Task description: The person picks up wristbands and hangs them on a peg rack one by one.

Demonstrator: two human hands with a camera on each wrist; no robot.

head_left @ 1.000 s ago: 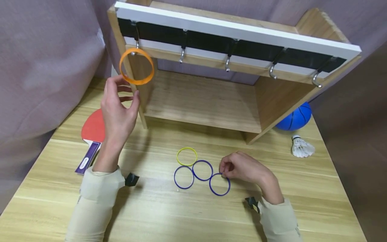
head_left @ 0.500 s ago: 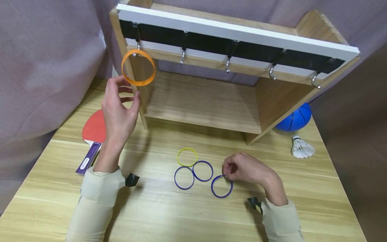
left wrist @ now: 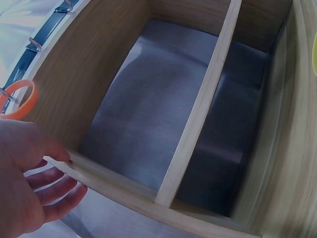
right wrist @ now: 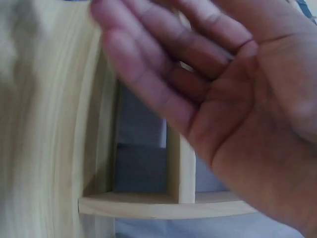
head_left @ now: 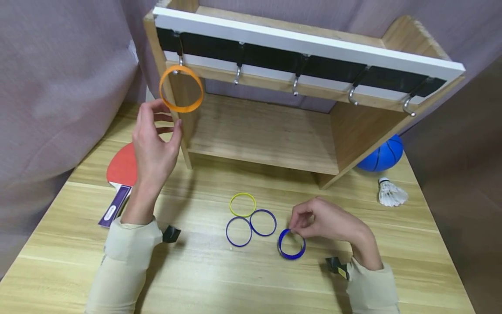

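Observation:
In the head view my right hand (head_left: 324, 220) pinches the far edge of a blue ring (head_left: 292, 256), which tilts up from the table; the right wrist view shows the hand's palm side but no ring. Left of it lie two more blue rings (head_left: 263, 235) (head_left: 239, 246) and a yellow ring (head_left: 242, 193), close together on the table. My left hand (head_left: 154, 141) holds the left side panel of a wooden shelf (head_left: 262, 131), its thumb on one side and fingers on the other. An orange ring (head_left: 181, 109) hangs from the leftmost hook, just above that hand.
Several metal hooks (head_left: 296, 86) line the shelf's black-and-white front rail (head_left: 270, 52). Left on the table (head_left: 219, 283) lies a red table tennis bat (head_left: 122, 168). A blue ball (head_left: 382, 155) and a shuttlecock (head_left: 391, 192) are on the right.
My right hand has drawn its blue ring slightly right, away from the other rings, and the ring has tipped up. The left hand stays at the shelf's side panel.

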